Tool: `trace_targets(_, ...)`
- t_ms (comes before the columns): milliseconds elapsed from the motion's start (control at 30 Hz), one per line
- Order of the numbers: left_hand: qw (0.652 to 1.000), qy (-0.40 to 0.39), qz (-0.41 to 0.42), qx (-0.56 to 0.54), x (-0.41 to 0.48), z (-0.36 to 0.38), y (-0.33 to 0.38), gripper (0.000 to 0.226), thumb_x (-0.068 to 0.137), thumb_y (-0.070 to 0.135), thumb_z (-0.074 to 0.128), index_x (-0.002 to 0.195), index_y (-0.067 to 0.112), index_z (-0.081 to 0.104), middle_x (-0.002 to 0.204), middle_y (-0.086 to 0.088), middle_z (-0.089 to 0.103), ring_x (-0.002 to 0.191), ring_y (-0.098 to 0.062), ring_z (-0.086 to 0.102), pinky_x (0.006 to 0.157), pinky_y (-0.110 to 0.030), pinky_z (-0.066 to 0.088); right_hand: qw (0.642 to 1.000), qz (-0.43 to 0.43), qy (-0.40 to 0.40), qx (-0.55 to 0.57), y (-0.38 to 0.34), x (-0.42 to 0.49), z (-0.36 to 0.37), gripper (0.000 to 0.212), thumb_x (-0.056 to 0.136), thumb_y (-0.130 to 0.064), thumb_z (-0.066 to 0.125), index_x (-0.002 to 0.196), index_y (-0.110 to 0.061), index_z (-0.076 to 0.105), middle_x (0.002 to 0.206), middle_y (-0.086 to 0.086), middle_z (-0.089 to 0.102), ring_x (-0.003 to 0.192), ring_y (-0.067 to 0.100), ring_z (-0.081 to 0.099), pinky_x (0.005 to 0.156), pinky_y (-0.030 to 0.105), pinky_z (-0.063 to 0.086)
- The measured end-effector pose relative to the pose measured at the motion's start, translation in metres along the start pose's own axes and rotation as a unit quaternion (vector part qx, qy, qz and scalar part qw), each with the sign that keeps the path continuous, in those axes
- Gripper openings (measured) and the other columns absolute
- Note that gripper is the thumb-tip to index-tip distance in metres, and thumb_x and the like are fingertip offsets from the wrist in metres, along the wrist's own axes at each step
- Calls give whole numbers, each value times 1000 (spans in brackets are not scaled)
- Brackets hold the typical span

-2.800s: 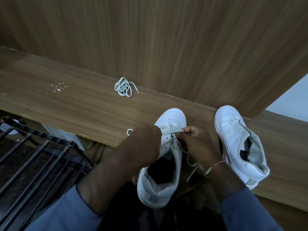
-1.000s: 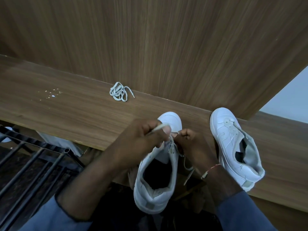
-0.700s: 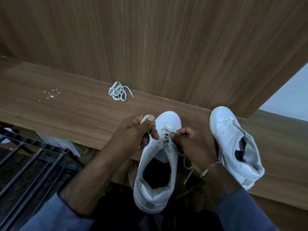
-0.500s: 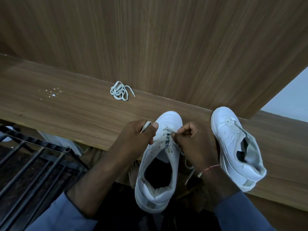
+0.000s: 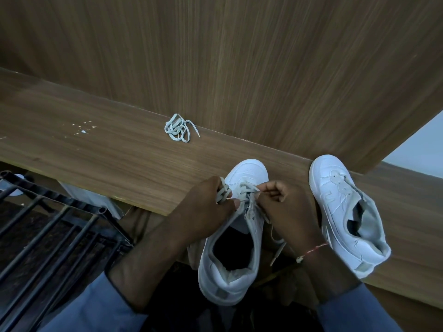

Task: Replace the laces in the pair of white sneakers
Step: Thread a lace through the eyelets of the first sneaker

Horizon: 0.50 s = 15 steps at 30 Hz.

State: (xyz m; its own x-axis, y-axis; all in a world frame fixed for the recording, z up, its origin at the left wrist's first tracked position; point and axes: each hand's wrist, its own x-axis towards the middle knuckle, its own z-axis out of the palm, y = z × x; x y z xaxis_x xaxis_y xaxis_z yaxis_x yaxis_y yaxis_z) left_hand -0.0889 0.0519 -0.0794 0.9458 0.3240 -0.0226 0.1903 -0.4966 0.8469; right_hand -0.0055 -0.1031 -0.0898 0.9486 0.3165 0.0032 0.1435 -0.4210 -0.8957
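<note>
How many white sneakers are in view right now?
2. The near sneaker sits between the left hand and right hand, both pinching its lace; the right sneaker lies on the wooden ledge beside it. None seems hidden.

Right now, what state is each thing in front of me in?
Left hand, pinching the lace.
Right hand, pinching the lace at the eyelets.
Held sneaker, partly laced near the toe.
Other sneaker, lying on the bench, untouched.
Spare lace, bundled loose on the bench.

Only one view is given, taken from the head and pointed steeply down. The left hand (image 5: 206,207) and right hand (image 5: 286,209) are seen close, lower middle.
</note>
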Motion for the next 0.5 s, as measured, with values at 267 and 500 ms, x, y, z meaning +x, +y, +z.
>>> trace_targets(267, 965, 11, 59, 257, -1, 7, -1, 14, 90, 30, 54, 84, 18, 57, 98, -7, 65, 95, -30, 61, 74, -33, 42, 997, 40, -41, 56, 7, 5, -3, 12, 90, -11, 65, 86, -21, 70, 78, 1, 71, 69, 10, 64, 60, 19, 50)
trace_targets(500, 972, -7, 57, 228, 5, 2, -4, 23, 79, 34, 60, 74, 12, 55, 81, -5, 64, 81, -24, 61, 66, -30, 42, 991, 54, -99, 77, 11, 7, -6, 19, 94, -4, 58, 90, -19, 70, 85, 7, 70, 72, 12, 62, 62, 22, 49)
